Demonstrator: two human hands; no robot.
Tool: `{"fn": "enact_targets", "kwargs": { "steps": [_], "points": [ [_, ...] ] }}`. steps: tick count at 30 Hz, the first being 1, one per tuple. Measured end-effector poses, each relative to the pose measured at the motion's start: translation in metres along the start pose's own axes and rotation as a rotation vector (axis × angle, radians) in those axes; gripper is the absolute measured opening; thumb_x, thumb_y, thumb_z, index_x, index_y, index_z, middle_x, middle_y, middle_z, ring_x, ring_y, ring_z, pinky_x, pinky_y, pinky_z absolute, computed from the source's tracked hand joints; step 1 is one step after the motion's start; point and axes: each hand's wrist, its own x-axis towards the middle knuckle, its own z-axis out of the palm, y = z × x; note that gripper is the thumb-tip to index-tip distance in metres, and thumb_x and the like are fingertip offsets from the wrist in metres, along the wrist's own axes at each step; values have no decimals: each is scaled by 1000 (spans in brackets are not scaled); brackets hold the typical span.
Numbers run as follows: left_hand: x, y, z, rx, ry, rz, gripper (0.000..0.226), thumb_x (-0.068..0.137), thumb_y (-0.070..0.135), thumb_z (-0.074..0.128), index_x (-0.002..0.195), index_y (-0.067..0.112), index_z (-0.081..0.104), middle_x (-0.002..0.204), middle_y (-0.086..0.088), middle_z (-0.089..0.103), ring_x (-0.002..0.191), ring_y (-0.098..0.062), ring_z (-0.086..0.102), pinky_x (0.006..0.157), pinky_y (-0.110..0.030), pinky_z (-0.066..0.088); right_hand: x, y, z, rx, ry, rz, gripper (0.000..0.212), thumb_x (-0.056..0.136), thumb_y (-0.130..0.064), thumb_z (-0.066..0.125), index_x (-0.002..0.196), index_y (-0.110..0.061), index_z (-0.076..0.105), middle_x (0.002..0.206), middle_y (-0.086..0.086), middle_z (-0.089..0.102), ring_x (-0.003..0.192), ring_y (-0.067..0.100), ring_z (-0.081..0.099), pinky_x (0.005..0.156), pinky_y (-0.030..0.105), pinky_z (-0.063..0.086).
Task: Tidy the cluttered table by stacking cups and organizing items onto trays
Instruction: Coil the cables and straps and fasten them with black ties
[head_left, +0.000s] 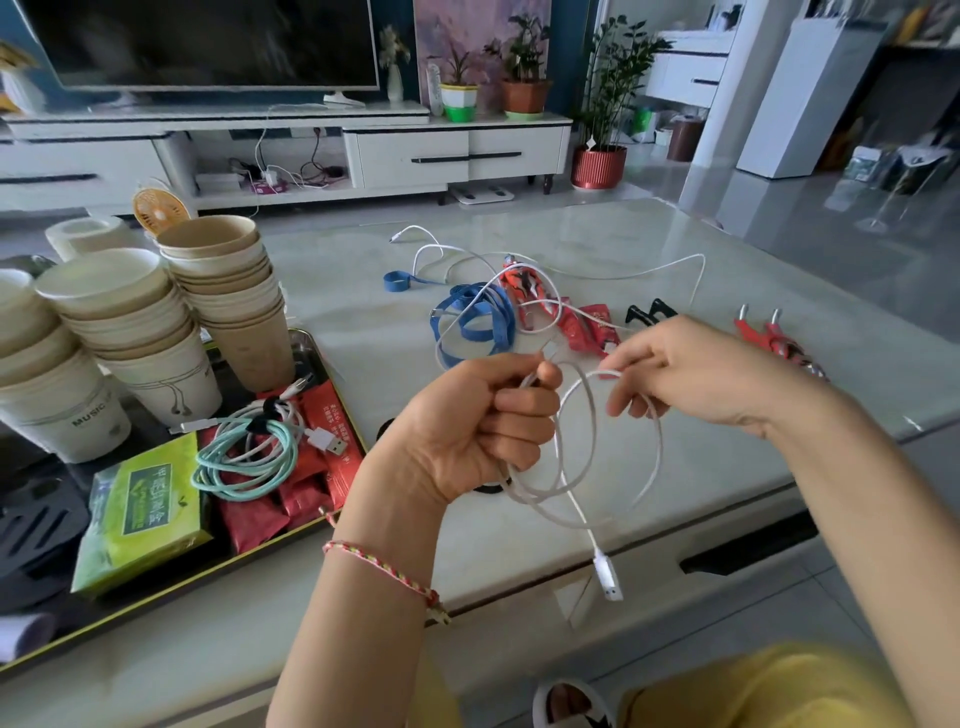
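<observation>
Hands first: how do they stand?

The left hand (478, 421) is a closed fist round the gathered loops of the white cable (652, 467), thumb pressed on top. The right hand (696, 369) pinches one strand of the same cable just beside it, fingers bent round it. Both are held above the near edge of the table (675, 249).

And the rest of that cable?

Loops hang below the fist, with the USB plug (609, 577) dangling lowest. A strand leads from the fist toward the blue lanyard (478, 322) and the red packets (587, 327) lying on the tabletop.

Where are the cups?

On the tray (260, 543) at the left: several stacks of paper cups (228, 291) stand close together at its far end. Nearer us in the tray lie a coiled teal cable (244, 457), a heap of red wrappers (260, 519) and a green box (145, 514).

Anything beyond the right hand?

Something black (649, 312) and a red pair of handles (769, 332); I cannot tell what they are.
</observation>
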Motion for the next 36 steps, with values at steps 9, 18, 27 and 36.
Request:
{"fn": "enact_targets", "kwargs": {
  "steps": [9,18,27,36],
  "points": [
    [0,-11,10,8,-107,-47,23,85,21,37,65,17,49,50,11,13,40,-4,8,31,-11,11,-4,8,-15,-107,631,-228,22,90,-6,49,84,-20,65,67,-6,51,55,0,44,52,8,31],
    [9,-20,11,261,118,-12,30,98,23,30,72,15,43,42,10,28,31,0,18,30,-10,13,-8,3,-8,758,327,-152,22,96,-1,39,82,-11,53,68,10,67,50,15,63,46,20,50],
    [9,-26,12,899,267,77,35,99,31,34,77,14,55,53,6,38,38,-5,29,40,-15,25,3,-1,-13,1250,317,-56,22,92,6,38,82,-7,52,70,9,69,44,7,59,41,12,45],
    [24,-22,-9,859,744,119,32,98,25,37,77,12,58,58,2,42,44,-10,34,40,-17,28,5,0,-17,1063,136,3,20,98,-11,35,88,-8,51,91,-5,69,25,6,25,24,13,18]
  ]
}}
